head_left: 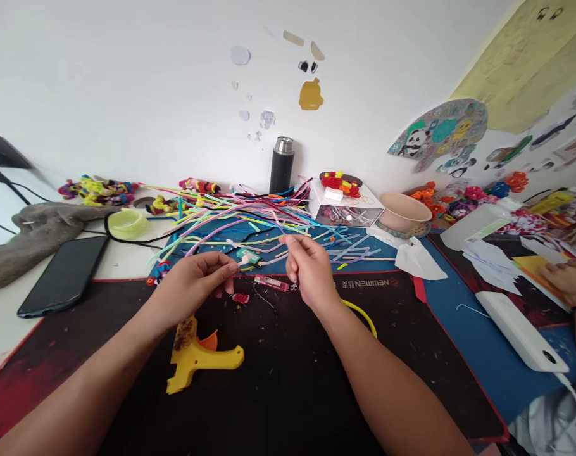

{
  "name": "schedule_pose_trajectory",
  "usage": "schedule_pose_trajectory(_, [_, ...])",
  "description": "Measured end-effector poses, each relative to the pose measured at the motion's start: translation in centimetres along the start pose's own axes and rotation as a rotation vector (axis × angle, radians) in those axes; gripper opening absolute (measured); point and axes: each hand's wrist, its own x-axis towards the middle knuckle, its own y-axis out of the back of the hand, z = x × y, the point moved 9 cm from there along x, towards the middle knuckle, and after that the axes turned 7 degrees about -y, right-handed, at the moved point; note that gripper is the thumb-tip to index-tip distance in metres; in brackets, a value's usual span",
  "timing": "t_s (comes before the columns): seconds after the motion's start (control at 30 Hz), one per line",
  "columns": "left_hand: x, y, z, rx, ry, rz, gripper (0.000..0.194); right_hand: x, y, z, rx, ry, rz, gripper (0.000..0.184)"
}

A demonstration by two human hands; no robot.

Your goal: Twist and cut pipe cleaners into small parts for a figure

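Observation:
My left hand (197,282) is closed, with thumb and index finger pinched together beside a small whitish piece (244,258); what the pinch holds, if anything, is too small to tell. To its right, my right hand (311,269) has curled fingers and a thumb pressed to the index finger. A lilac pipe cleaner (277,220) meets those fingertips and appears held there. Another pale lilac stem (271,260) runs between the two hands. Below the left hand lie a red wrapped piece (241,298) and a yellow glue gun (207,360) with an orange trigger.
Many loose pipe cleaners (212,231) spread behind the hands. A black flask (282,166), a white box (347,209) and a beige bowl (404,212) stand near the wall. A phone (62,277) lies left. At right are a white device (520,329) and another person's hand (566,278).

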Motion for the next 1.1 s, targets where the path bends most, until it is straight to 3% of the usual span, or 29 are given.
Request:
schedule_pose_trajectory(0.1, [-0.2,-0.1,-0.1,0.146,0.019,0.014,0.055,0.5,2.4,-1.0,0.118,0.047,0.136,0.040])
schedule_pose_trajectory(0.23, [-0.2,-0.2,-0.3,0.230,0.022,0.009,0.054,1.2,4.6,-1.3,0.185,0.055,0.221,0.035])
schedule_pose_trajectory(0.43, [-0.2,0.0,0.2,0.272,-0.010,0.019,0.057,1.5,5.2,-1.3,0.223,0.070,0.224,0.036])
schedule_pose_trajectory(0.6, [-0.2,-0.1,-0.1,0.154,0.044,-0.006,0.058,1.3,4.1,-0.7,0.220,0.054,0.161,0.037])
schedule_pose_trajectory(0.77, [-0.2,-0.2,-0.9,-0.045,0.093,-0.006,0.057,0.5,0.8,0.3,0.028,0.021,-0.044,0.032])
schedule_pose_trajectory(0.9, [-0.1,-0.1,-1.0,-0.068,0.057,-0.006,0.058,-0.7,-1.7,0.6,-0.141,0.031,-0.206,0.026])
schedule_pose_trajectory(1.1, [-0.1,-0.4,-0.9,-0.077,0.040,-0.016,0.057,-1.5,-2.9,0.8,-0.275,0.043,-0.297,0.026])
